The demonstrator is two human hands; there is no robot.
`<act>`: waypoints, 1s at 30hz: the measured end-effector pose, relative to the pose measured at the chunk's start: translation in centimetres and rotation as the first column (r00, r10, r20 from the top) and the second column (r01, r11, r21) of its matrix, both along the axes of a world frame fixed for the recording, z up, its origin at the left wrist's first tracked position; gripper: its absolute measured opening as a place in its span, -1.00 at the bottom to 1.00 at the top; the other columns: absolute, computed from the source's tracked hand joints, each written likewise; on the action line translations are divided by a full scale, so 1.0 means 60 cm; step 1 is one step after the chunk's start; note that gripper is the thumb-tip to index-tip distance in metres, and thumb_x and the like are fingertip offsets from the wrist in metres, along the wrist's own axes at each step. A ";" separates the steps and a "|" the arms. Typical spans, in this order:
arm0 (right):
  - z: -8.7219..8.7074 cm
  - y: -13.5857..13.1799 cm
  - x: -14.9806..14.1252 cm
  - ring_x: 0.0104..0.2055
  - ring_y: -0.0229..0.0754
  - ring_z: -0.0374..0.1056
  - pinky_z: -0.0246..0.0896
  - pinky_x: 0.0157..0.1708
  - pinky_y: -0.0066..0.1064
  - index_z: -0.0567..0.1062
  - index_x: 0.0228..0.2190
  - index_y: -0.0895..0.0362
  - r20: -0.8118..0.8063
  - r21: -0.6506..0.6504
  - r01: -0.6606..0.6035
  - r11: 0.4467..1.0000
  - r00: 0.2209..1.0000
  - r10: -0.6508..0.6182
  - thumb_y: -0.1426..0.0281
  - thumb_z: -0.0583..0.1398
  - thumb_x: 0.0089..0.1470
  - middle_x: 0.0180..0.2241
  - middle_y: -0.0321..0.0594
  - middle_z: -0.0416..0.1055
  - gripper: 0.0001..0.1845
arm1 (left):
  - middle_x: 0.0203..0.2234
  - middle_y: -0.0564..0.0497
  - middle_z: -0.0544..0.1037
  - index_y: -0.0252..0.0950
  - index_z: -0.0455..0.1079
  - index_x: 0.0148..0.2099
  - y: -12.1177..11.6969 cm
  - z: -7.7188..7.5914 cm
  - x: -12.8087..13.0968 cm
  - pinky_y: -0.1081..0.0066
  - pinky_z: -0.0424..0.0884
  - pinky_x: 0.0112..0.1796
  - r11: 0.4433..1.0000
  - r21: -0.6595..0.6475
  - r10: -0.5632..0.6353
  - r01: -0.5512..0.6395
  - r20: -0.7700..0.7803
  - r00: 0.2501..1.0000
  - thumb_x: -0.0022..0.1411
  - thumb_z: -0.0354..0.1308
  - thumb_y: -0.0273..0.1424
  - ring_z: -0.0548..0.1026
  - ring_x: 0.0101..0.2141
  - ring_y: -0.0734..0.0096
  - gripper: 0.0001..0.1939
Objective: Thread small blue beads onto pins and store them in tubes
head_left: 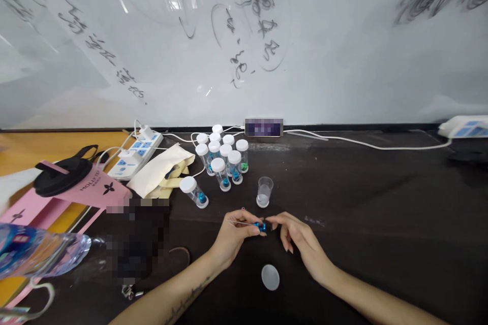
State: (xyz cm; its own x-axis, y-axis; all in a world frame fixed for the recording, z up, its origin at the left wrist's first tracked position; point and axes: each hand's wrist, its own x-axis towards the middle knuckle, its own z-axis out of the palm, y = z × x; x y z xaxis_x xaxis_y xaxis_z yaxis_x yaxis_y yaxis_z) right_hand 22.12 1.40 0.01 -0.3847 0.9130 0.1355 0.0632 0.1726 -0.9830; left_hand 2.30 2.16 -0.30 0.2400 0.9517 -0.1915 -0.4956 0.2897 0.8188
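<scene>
Between thumb and fingers, my left hand (236,231) pinches a small blue and black part (261,226). A thin pale strand or stick runs from the part back across that hand. My right hand (299,238) is at the part's dark end, its index fingertip touching or very near it and its other fingers loosely bent and apart. Just beyond the hands an uncapped clear jar (264,192) stands upright. Closer to me lies a round white lid (270,277). One capped clear jar (195,193), with a blue piece inside, stands left of the hands.
Several white-capped jars (221,172) cluster behind, holding blue or green pieces. Leftward are a power strip (137,155), a cream pouch (162,170), a pink cup (84,180) and a plastic bottle (41,249). A cable (366,146) runs along the whiteboard (335,51).
</scene>
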 end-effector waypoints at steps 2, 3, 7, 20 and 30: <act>0.002 0.000 0.000 -0.53 -0.28 0.16 0.13 -0.46 -0.38 0.45 0.01 0.10 0.000 0.000 0.008 1.000 1.000 -0.008 0.13 -0.13 0.32 -0.31 -0.18 0.35 -0.49 | -0.50 -0.02 0.60 -0.37 0.52 -0.41 0.000 0.000 0.000 0.32 0.45 -0.22 1.000 0.002 0.000 0.000 0.003 1.000 -0.13 0.40 -0.54 0.55 -0.46 0.39 -0.84; 0.003 0.000 0.000 -0.53 -0.28 0.16 0.13 -0.46 -0.38 0.46 0.00 0.10 -0.003 0.004 0.005 1.000 1.000 -0.005 0.13 -0.12 0.31 -0.31 -0.18 0.35 -0.49 | -0.50 -0.02 0.60 -0.37 0.52 -0.41 0.000 0.000 -0.001 0.34 0.45 -0.23 1.000 0.001 -0.001 0.001 0.003 1.000 -0.12 0.40 -0.54 0.55 -0.46 0.39 -0.84; 0.002 0.001 -0.002 -0.54 -0.29 0.15 0.10 -0.50 -0.39 0.50 -0.05 0.11 -0.017 0.006 -0.008 1.000 1.000 0.008 0.11 -0.12 0.31 -0.30 -0.17 0.34 -0.47 | -0.50 -0.02 0.61 -0.38 0.52 -0.40 0.000 -0.001 -0.001 0.36 0.45 -0.25 1.000 -0.004 -0.004 0.004 0.002 1.000 -0.12 0.40 -0.55 0.55 -0.47 0.40 -0.84; 0.000 0.003 -0.001 -0.54 -0.32 0.16 0.09 -0.53 -0.40 0.51 -0.07 0.12 -0.027 0.009 -0.004 1.000 1.000 0.005 0.11 -0.11 0.31 -0.29 -0.15 0.34 -0.47 | -0.49 -0.02 0.61 -0.38 0.52 -0.40 0.000 -0.006 0.000 0.38 0.44 -0.26 1.000 0.010 -0.003 0.003 0.001 1.000 -0.11 0.40 -0.55 0.55 -0.46 0.40 -0.84; 0.002 0.001 -0.002 -0.55 -0.33 0.15 0.10 -0.50 -0.39 0.52 -0.09 0.11 -0.019 0.018 -0.003 1.000 1.000 0.003 0.13 -0.11 0.31 -0.29 -0.17 0.34 -0.49 | -0.51 -0.03 0.61 -0.38 0.52 -0.40 0.000 -0.005 -0.001 0.34 0.43 -0.21 1.000 0.011 -0.003 0.003 -0.006 1.000 -0.12 0.40 -0.54 0.56 -0.46 0.39 -0.84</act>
